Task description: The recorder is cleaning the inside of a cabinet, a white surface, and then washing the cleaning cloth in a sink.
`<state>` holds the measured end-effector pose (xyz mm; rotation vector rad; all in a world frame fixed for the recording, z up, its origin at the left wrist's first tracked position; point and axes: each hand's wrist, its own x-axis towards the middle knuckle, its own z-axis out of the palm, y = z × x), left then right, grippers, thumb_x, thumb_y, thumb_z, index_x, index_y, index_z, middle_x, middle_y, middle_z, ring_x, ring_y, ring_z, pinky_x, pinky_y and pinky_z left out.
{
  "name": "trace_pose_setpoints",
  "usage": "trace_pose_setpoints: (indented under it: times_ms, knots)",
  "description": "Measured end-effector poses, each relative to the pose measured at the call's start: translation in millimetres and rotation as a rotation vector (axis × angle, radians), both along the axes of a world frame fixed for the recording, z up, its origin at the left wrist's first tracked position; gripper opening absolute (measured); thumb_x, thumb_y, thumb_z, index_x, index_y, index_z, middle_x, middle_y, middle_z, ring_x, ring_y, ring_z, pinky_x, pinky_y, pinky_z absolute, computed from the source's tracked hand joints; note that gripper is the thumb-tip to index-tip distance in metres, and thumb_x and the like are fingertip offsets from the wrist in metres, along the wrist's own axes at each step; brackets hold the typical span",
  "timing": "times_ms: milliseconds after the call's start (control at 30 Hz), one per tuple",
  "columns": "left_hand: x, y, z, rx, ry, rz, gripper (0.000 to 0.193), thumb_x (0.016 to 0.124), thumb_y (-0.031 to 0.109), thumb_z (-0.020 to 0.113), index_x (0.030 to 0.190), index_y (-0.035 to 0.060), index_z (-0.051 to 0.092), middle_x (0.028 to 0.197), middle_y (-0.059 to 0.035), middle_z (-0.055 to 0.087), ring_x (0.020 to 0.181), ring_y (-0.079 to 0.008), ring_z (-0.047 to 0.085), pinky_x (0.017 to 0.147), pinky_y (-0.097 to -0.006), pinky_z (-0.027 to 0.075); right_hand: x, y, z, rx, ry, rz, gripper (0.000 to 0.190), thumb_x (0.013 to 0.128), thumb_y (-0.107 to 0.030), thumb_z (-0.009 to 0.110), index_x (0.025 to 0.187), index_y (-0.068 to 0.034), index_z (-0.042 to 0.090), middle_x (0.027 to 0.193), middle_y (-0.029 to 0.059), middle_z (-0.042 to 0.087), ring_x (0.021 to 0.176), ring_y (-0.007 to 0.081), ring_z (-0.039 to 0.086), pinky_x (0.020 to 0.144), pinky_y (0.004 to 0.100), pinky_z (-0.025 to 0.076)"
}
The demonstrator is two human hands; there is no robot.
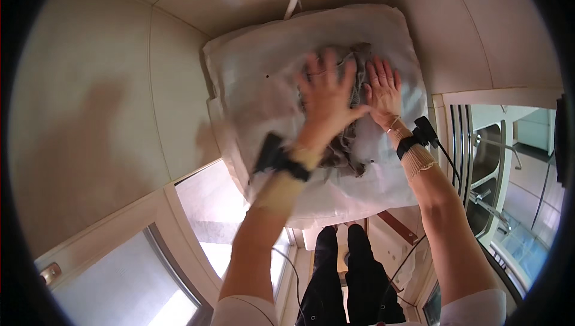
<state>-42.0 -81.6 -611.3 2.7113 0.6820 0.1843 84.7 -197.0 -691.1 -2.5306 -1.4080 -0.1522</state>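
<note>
A crumpled dark grey-brown piece of fabric [345, 146] lies on a pale cloth cover [265, 114] spread over a wide, flat-topped object. Above the fabric's left part is my left hand [330, 94], blurred, its fingers spread and holding nothing; whether it touches the fabric cannot be told. My right hand [384, 94] lies palm down along the fabric's right edge, fingers extended, on or just over the cover. Both wrists carry black straps with small devices over beige knitted bands. What stands under the cover is hidden.
Tiled walls rise behind and on both sides. A white hose [293, 2] comes down behind the covered object. A window frame [175, 218] stands at the lower left. At the right, beyond another frame, are metal sinks with a faucet [489, 207]. Black cables hang beside both arms.
</note>
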Motion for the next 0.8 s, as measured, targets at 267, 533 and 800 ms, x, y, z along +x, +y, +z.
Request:
trace_pose_setpoints:
  times_ms: [267, 533, 800]
  knots:
    - [3, 25, -46, 0.037, -0.040, -0.047, 0.062, 0.066, 0.030, 0.068, 0.124, 0.0188, 0.052, 0.142, -0.0071, 0.032, 0.133, -0.0330, 0.023, 0.093, -0.0626, 0.030, 2, 0, 3, -0.004, -0.052, -0.016, 0.050, 0.087, -0.024, 0.046, 0.135, -0.016, 0.037, 0.143, 0.0042, 0.032, 0.132, 0.0231, 0.028, 0.108, 0.0445, 0.019]
    - [-172, 129, -45, 0.442, 0.283, 0.338, 0.046, 0.074, 0.012, 0.052, 0.119, 0.0107, 0.053, 0.120, -0.0121, 0.049, 0.108, -0.0331, 0.047, 0.080, -0.0420, 0.045, -4, 9, 15, 0.020, -0.027, -0.023, 0.052, 0.087, -0.025, 0.046, 0.136, -0.017, 0.035, 0.142, 0.0033, 0.032, 0.131, 0.0229, 0.029, 0.107, 0.0451, 0.020]
    - [-43, 55, 46, 0.427, -0.086, 0.193, 0.045, 0.070, 0.009, 0.056, 0.116, 0.0079, 0.054, 0.108, -0.0112, 0.054, 0.098, -0.0285, 0.051, 0.078, -0.0379, 0.046, -1, 3, 12, 0.006, -0.015, -0.022, 0.052, 0.086, -0.024, 0.046, 0.135, -0.015, 0.035, 0.142, 0.0047, 0.032, 0.131, 0.0242, 0.028, 0.107, 0.0454, 0.020]
